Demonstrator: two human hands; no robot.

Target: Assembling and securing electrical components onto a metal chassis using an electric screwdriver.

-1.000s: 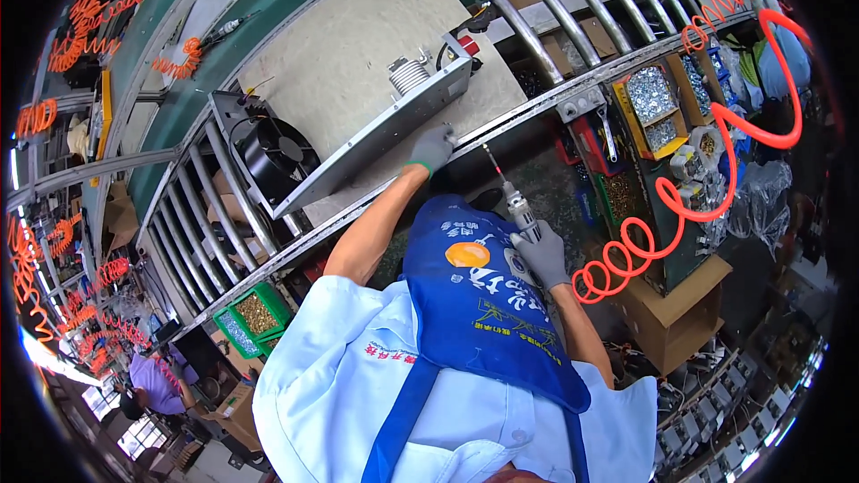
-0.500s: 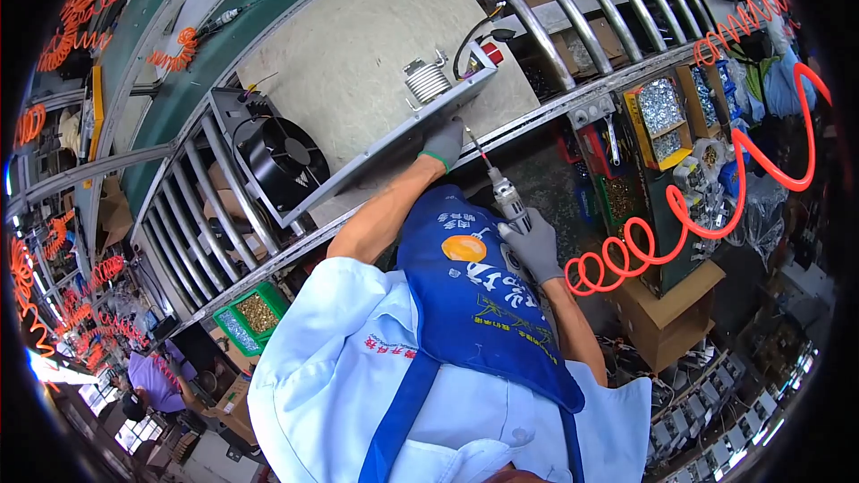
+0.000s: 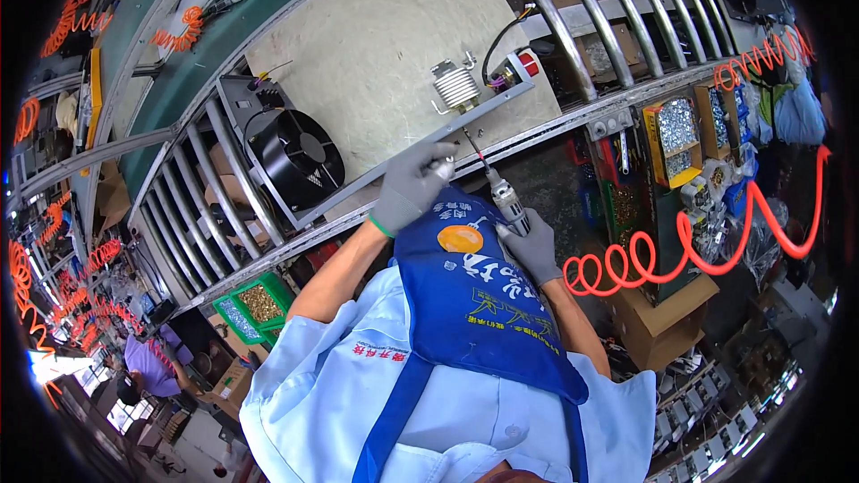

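My left hand [image 3: 404, 190], in a grey glove, is raised in front of the near edge of a long grey metal panel [image 3: 380, 168]. Its fingers are curled together around something small and shiny that I cannot make out. My right hand [image 3: 535, 249], gloved too, grips a silver air screwdriver [image 3: 507, 200], whose long bit points up toward the panel's edge. On the panel sit a black round fan [image 3: 300, 156] at the left end and a ribbed silver coil part [image 3: 456, 88] nearer the right. A red switch [image 3: 528, 64] with wires is at the right end.
The panel lies on a pale board [image 3: 376, 45] over a roller conveyor [image 3: 559, 22]. Yellow bins of screws [image 3: 673, 132] stand to the right, a green bin [image 3: 259, 304] at lower left. A coiled orange air hose [image 3: 680, 255] hangs at right, above a cardboard box [image 3: 662, 322].
My left hand has come back from the panel's edge, toward my body and leftward, its fingers now curled. The panel appears farther right in view. My right hand keeps hold of the screwdriver.
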